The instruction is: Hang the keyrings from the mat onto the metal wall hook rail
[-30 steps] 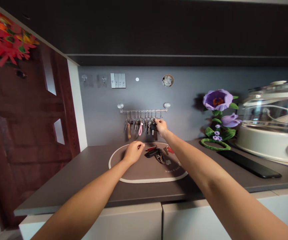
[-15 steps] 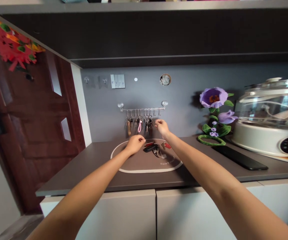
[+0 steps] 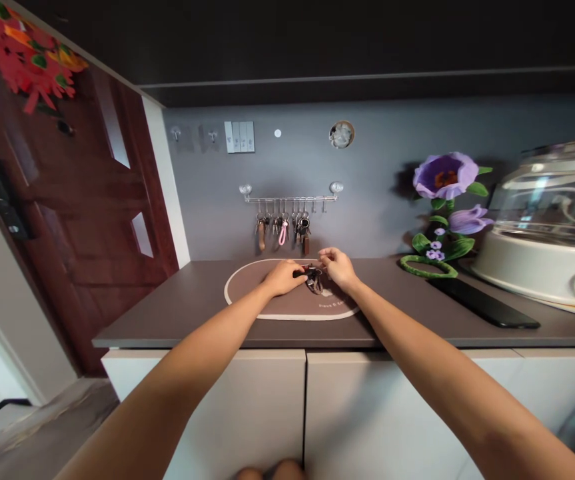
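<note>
My left hand (image 3: 286, 277) lies low over the brown oval mat (image 3: 247, 293), its fingers closed on a black key fob (image 3: 299, 273). Next to the fob, a bunch of keys (image 3: 314, 283) rests on the mat. Just right of these keys is my right hand (image 3: 340, 268), fingers curved and slightly apart, with nothing visible in them. The red items near the keys are mostly hidden by my hands. Behind, several key bunches, one with a pink loop (image 3: 283, 233) and one with a brown fob (image 3: 261, 235), hang from a hook rail (image 3: 292, 199) on the wall.
On the right of the counter (image 3: 167, 293) lie a long black flat object (image 3: 482, 303) and a purple fabric flower (image 3: 446, 177), beside a white appliance with a clear cover (image 3: 532, 263). A dark shelf (image 3: 287, 47) overhangs the counter. At left is a red-brown door (image 3: 97, 220).
My left hand has moved right and closed on the black key fob. My right hand has come down from beside the hanging keys toward the mat. The view has tilted downward.
</note>
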Tool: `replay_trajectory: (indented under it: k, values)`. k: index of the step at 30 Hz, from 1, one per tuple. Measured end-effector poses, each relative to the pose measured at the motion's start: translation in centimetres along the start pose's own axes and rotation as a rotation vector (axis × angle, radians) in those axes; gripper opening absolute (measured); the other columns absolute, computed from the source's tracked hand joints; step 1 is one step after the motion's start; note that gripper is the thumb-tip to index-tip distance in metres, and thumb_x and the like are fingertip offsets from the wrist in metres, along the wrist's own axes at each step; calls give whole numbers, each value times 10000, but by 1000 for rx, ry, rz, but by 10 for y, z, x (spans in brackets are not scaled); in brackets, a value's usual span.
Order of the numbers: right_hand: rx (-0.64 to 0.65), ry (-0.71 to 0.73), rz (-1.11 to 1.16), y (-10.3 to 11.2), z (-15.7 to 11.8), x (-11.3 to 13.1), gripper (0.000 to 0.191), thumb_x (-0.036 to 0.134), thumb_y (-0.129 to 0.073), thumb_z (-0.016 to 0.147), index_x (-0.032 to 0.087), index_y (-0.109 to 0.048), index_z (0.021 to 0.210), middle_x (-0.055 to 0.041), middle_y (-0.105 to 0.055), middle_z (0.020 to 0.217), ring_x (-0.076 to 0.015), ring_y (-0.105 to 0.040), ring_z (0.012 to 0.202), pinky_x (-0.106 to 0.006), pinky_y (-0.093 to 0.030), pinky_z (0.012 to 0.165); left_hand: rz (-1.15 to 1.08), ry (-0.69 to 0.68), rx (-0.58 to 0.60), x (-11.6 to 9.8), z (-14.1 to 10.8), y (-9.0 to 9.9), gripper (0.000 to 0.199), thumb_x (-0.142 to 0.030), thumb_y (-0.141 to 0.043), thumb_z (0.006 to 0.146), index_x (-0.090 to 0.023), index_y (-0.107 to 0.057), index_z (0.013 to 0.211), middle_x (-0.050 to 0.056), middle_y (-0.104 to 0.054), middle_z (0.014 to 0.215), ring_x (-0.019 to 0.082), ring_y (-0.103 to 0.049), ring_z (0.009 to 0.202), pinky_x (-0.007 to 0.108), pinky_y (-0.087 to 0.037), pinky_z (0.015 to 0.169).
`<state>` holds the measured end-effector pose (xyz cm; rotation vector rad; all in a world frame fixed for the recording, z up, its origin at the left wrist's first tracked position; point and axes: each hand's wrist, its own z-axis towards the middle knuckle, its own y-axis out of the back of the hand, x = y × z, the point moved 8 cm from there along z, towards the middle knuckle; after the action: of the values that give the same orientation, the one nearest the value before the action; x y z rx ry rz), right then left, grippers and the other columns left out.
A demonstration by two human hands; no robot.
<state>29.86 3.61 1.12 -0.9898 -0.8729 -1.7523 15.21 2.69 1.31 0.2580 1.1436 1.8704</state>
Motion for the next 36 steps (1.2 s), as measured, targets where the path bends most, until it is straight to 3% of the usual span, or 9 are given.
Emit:
replay_trajectory:
  k: [8,12,20,26,30,36]
  values:
    - [55,-86,135,-6,-2,-2,93,133,-508,658,162,-542,739,14,-561,564,-86,-466,461,-226,-376,491,6,-103,104,-2,-5,-2,316,-313,-477,786,-188,-624,1036,76,-644,993,204,-560,906,296,-391,822]
    - [131,-54,79,-12,-2,-3,65,204,-535,680,165,-542,731,14,-556,555,-81,-460,452,-211,-359,461,-19,-26,81,4,-3,2,325,-299,-382,833,-161,-640,976,77,-653,973,188,-575,856,270,-399,768]
    - [205,15,-29,-22,-1,0,101,262,-525,711,169,-550,742,2,-563,599,-83,-480,477,-215,-387,489,-72,158,-150,19,-3,24,356,-345,-365,830,-131,-648,800,69,-660,803,152,-556,720,236,-376,662]
    - [239,111,-110,-28,-5,7,144,306,-526,718,180,-558,781,4,-580,647,-96,-511,543,-241,-420,571,-150,334,-348,36,-8,46,396,-404,-383,800,-137,-584,588,-2,-513,471,113,-469,504,222,-319,522]
    - [263,214,-178,-35,-15,25,209,347,-557,706,183,-556,835,-6,-593,752,-106,-526,636,-254,-426,637,-323,404,-431,49,-11,51,374,-412,-433,763,-145,-530,520,-21,-460,408,104,-456,430,217,-322,477]
    - [360,345,-253,-51,-27,37,367,379,-645,624,192,-491,900,6,-542,779,-98,-499,601,-258,-429,593,-717,487,-517,63,-11,49,306,-392,-504,716,-135,-541,555,-20,-478,416,86,-436,365,201,-347,403]
